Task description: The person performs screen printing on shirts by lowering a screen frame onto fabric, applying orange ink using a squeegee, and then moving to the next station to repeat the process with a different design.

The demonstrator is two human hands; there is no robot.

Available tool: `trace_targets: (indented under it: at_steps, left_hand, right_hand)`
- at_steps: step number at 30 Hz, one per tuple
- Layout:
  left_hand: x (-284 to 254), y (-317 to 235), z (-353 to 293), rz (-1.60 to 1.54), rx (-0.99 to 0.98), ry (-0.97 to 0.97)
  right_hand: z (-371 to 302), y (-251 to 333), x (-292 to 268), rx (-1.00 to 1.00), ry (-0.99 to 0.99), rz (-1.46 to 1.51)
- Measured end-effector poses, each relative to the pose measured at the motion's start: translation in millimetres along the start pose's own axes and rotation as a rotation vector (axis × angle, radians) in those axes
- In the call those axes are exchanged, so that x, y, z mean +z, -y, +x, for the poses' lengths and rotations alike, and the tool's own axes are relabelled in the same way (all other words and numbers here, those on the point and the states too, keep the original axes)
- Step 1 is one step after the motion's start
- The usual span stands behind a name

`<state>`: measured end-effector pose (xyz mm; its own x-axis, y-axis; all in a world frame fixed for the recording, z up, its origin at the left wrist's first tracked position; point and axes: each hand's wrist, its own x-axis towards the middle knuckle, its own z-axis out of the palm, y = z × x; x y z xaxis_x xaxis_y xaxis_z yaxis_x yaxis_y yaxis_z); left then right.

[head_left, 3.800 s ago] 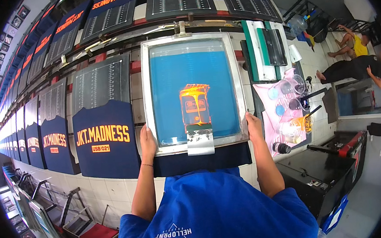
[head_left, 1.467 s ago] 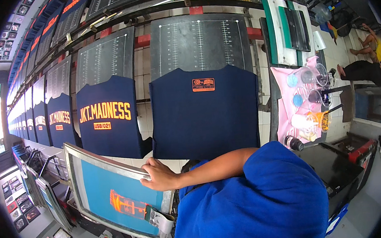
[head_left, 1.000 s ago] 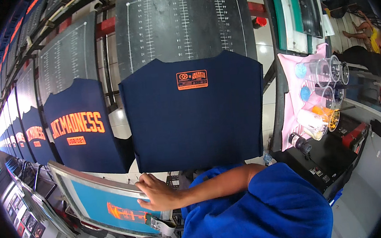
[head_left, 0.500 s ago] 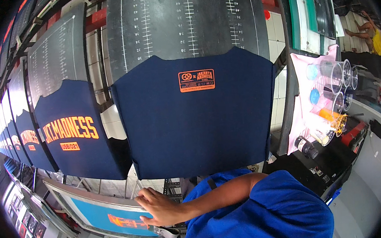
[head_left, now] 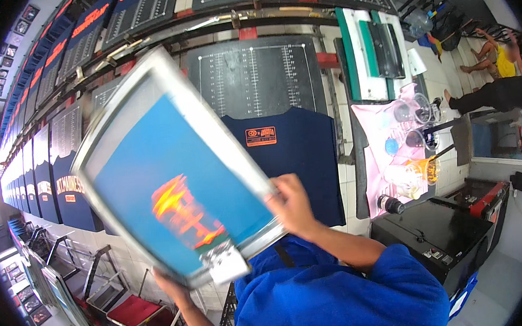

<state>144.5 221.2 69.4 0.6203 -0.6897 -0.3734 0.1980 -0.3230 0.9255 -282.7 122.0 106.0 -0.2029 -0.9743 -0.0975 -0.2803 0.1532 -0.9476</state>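
Observation:
Both my hands hold a silkscreen frame (head_left: 219, 138), tilted in front of me, its blue mesh smeared with orange ink. My right hand (head_left: 294, 208) is closed on the right rim. At the lower left edge my left hand (head_left: 171, 288) grips the frame, its fingers partly hidden. A squeegee (head_left: 227, 262) with a white body and a green part lies at the frame's lower end, against the mesh. Behind the frame, a navy T-shirt (head_left: 304, 166) with a small orange print lies on a dark marked board (head_left: 254, 81), partly covered by the frame.
More boards carry navy shirts (head_left: 70, 190) with orange lettering on the left. At right, a pink cloth (head_left: 374, 154) holds plastic cups and a dark bottle (head_left: 390, 204). A black machine (head_left: 438, 229), a red chair (head_left: 135, 311) and people (head_left: 494, 92) farther off are visible.
The frame has risen from low left to in front of me and turned steeper, covering part of the shirt. My right hand moved right and up with it; the left hand shows more. The view shifted.

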Motion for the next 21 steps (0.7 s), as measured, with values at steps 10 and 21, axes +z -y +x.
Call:
trace_targets:
  at_steps: [10, 21]
  left_hand:
    - [292.4, -22.3, 66.4, 0.581, 0.434, 0.364]
    - [338.9, -5.9, 90.6, 0.689, 0.672, 0.411]
  right_hand:
    - [52.9, -99.0, -113.4, 0.127, -0.566, -0.089]
    - [82.1, -139.9, -128.4, 0.093, -0.567, -0.188]
